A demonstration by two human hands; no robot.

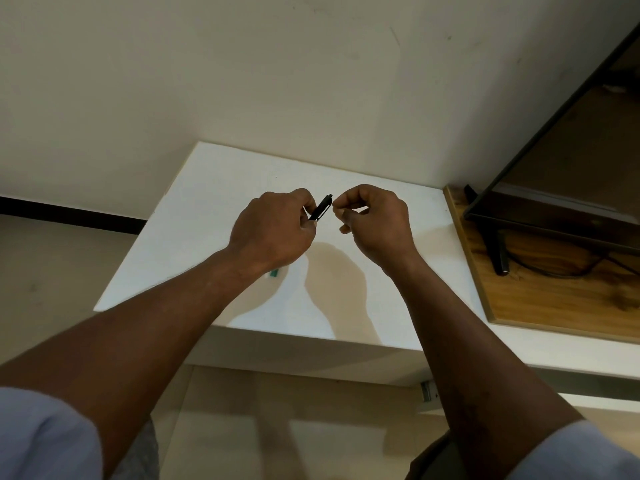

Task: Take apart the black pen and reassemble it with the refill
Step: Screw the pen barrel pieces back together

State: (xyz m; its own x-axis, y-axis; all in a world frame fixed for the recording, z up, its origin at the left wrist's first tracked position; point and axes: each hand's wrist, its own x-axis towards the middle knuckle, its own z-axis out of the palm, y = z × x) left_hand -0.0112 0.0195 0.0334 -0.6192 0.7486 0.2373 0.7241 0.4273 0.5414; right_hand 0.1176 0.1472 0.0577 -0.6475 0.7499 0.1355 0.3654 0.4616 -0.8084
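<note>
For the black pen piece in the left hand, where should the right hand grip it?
On the free upper end of the black pen, pinched from the right: it juts up-right out of the left hand, straight toward the right hand fingertips.

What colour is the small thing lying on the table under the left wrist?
Green, or teal, mostly hidden by the wrist; the head view is the only one.

Light is soft and rather dim, with a warm cast. The white table (398, 271) is brightest, near blown out. The arms cast blurred shadows toward 6 o'clock. Wide-angle bending shows at the edges; the sleeves (45, 441) look soft.
</note>
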